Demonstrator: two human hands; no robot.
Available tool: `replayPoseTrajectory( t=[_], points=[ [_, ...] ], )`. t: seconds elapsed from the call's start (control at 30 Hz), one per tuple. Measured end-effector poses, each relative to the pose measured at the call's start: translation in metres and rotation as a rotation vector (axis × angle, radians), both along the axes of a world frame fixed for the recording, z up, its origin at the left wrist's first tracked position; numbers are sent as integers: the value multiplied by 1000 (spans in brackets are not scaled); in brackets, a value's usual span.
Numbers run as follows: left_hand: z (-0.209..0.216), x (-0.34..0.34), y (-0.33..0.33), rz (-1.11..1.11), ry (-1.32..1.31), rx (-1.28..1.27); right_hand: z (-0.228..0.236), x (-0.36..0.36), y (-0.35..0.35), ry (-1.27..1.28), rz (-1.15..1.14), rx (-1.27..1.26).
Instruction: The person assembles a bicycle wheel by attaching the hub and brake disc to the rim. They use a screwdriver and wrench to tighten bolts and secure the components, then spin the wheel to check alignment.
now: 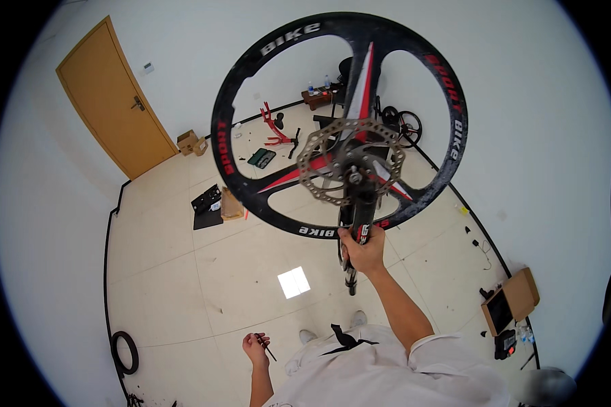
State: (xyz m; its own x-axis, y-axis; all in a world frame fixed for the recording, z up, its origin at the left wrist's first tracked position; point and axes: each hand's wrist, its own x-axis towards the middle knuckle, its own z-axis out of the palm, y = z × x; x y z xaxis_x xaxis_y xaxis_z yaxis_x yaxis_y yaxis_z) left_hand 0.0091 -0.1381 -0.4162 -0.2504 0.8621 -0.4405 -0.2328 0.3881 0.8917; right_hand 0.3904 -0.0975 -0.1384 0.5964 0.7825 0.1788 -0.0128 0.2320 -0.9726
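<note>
My right hand [365,252] is wrapped round a black bicycle fork [364,216] and holds it up in front of me. A black three-spoke bicycle wheel [251,64] with red and white markings is mounted at the fork's upper end. Its perforated metal brake disc [310,178] faces me at the hub. Below my right hand the fork's narrow tube points down toward the floor. Lower down, my left hand [256,347] is closed on a thin black rod [270,352], whose exact kind I cannot make out. That hand is apart from the wheel and fork.
A red bike frame [275,125] and a green toolbox [262,158] lie on the far floor. An opened cardboard box [523,295] is at the right wall, a tyre [134,353] at the left. Beyond stand a small wheel [410,127] and a wooden door [112,102].
</note>
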Motion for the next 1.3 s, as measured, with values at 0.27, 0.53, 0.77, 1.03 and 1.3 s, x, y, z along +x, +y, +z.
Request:
replayPoseTrajectory(
  t=[0.27,0.53,0.77,1.03,1.3],
  points=[
    [-5,11,-5,-4,-12,8,-9,20,-18,-158,76,-141],
    [-6,9,7,1,-18,-9,25,57,-36,-446,126,-285],
    [8,8,26,-16,3,-38,69,108,-32,-859,250,-306],
    [59,3,49,-52,-5,-44,183,136,-9,-1413,447,-710],
    [82,-27,72,-77,-38,-78,262,109,34,-2023,695,-846]
  ],
)
